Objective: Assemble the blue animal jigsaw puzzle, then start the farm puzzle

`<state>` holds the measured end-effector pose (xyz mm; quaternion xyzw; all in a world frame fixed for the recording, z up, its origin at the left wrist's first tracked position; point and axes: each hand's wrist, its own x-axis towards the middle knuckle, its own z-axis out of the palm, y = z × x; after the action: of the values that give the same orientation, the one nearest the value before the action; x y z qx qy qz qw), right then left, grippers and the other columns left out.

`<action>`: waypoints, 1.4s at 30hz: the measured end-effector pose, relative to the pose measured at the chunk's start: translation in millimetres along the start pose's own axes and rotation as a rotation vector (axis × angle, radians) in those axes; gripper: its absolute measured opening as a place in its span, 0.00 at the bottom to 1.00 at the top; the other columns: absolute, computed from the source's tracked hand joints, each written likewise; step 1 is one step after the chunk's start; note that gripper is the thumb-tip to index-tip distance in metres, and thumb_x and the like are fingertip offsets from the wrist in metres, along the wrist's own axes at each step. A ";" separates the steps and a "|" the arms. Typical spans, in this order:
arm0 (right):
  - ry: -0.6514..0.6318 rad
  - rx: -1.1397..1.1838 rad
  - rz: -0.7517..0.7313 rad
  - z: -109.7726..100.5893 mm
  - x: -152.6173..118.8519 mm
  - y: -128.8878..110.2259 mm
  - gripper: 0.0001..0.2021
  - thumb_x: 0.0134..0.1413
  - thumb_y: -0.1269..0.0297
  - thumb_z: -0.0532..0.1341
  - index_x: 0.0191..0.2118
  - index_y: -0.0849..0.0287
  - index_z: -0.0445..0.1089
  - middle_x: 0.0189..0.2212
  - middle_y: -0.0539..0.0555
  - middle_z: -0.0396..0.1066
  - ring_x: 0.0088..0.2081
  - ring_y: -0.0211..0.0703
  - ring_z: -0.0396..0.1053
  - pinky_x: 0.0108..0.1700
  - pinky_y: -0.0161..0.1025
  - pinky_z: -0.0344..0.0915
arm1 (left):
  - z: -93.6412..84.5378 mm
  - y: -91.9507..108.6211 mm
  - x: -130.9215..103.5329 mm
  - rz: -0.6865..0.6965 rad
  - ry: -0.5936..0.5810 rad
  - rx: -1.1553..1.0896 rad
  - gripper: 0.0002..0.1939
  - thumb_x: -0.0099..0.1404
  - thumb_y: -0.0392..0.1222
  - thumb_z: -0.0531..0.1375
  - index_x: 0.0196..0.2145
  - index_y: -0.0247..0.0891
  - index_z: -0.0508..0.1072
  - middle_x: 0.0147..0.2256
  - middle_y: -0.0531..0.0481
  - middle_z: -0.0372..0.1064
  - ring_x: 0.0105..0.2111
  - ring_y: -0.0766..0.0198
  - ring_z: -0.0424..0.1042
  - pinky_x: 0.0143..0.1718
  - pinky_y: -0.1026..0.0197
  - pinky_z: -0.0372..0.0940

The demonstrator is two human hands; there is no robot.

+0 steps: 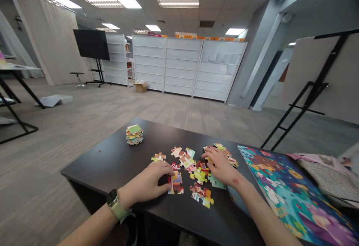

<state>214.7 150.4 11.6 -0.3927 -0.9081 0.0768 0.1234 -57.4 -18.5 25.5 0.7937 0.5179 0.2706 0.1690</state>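
My left hand [148,182], with a watch on its wrist, has its thumb and fingertips on the left edge of some joined jigsaw puzzle pieces [177,183] lying flat on the table. A loose puzzle piece [159,157] lies just beyond its knuckles. My right hand [220,164] rests over a spread of puzzle pieces [230,160], fingers apart and slightly bent, touching the pieces; its palm hides some of them. Between the hands lie several loose, overlapping pieces [186,160]. Nearer me are two or more pieces [202,194] that seem joined.
A stack of puzzle pieces [134,134] stands at the far left of the dark table [112,163]. On the right lies a colourful picture sheet [283,186], with a cloth bag [322,171] beside it. A black-framed stand [305,96] rises beyond the table's right side.
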 end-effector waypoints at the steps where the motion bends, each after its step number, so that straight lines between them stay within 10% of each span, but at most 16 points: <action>1: -0.025 -0.002 -0.002 -0.6 -1.6 0.3 0.17 0.52 0.70 0.57 0.48 0.54 0.73 0.61 0.58 0.62 0.66 0.61 0.49 0.61 0.63 0.51 | -0.2 -0.4 0.0 0.001 -0.003 -0.001 0.13 0.64 0.39 0.62 0.47 0.43 0.73 0.46 0.48 0.71 0.50 0.57 0.67 0.56 0.55 0.60; 10: -0.083 0.079 -0.039 -5.2 -3.0 -9.7 0.07 0.47 0.66 0.61 0.34 0.55 0.74 0.53 0.59 0.70 0.60 0.58 0.58 0.60 0.58 0.54 | -0.9 -0.8 -0.7 -0.003 -0.026 -0.018 0.14 0.65 0.39 0.62 0.49 0.43 0.73 0.48 0.47 0.71 0.50 0.56 0.68 0.56 0.54 0.61; 24: -0.113 0.167 -0.087 -14.6 -7.4 -10.6 0.12 0.46 0.64 0.64 0.40 0.54 0.73 0.50 0.58 0.71 0.57 0.57 0.61 0.58 0.53 0.58 | -13.0 -13.6 -7.0 -0.066 0.025 0.002 0.28 0.57 0.45 0.69 0.54 0.44 0.70 0.56 0.45 0.65 0.59 0.51 0.61 0.63 0.50 0.55; 34: 0.181 0.433 0.012 -15.1 2.2 -17.5 0.13 0.59 0.66 0.52 0.46 0.55 0.69 0.36 0.53 0.73 0.36 0.45 0.70 0.41 0.42 0.65 | 8.7 7.1 -0.2 -0.051 -0.030 0.037 0.22 0.64 0.48 0.64 0.55 0.46 0.70 0.56 0.46 0.67 0.57 0.52 0.63 0.60 0.51 0.56; 42: -0.248 0.910 -0.107 0.0 -16.6 -75.5 0.15 0.59 0.59 0.60 0.50 0.56 0.66 0.34 0.51 0.72 0.33 0.40 0.71 0.35 0.36 0.66 | -15.3 2.6 -10.1 -0.097 -0.071 0.004 0.22 0.57 0.44 0.70 0.49 0.46 0.73 0.49 0.51 0.71 0.51 0.55 0.68 0.57 0.55 0.56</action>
<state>173.3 86.9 26.7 -0.2392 -0.8090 0.5068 0.1771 -67.9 -28.9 36.5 0.7773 0.5499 0.2325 0.1985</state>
